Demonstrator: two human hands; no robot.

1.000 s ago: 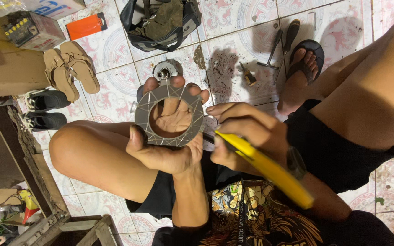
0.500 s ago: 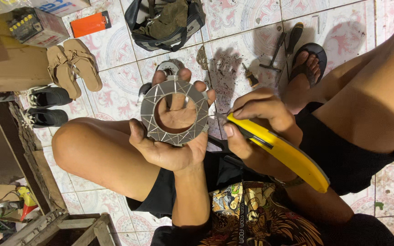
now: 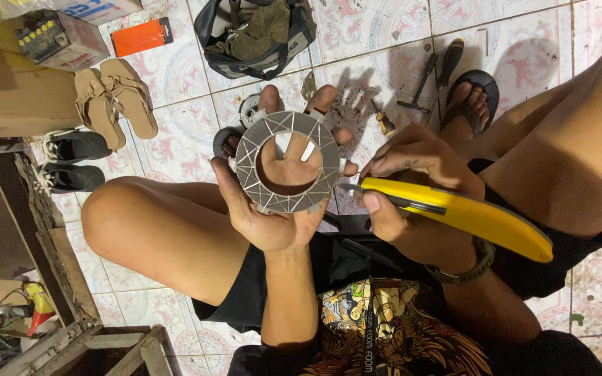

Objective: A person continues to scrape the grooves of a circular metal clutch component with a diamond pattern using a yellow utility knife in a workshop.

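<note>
Now, left hand [image 3: 273, 216]: grip spread under the ring [image 3: 288, 162], fingertips past its far rim, thumb on the near left edge.
Ring: flat, grey, grooved, held face-up above the floor [image 3: 377, 42], between the knees.
Right hand [image 3: 412, 188]: grip pressed around a yellow knife [image 3: 468, 216], blade tip just beside the ring's right edge.

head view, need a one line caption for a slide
Seated on a tiled floor, the left hand holds up a grooved metal ring while the right hand grips a yellow utility knife.
</note>
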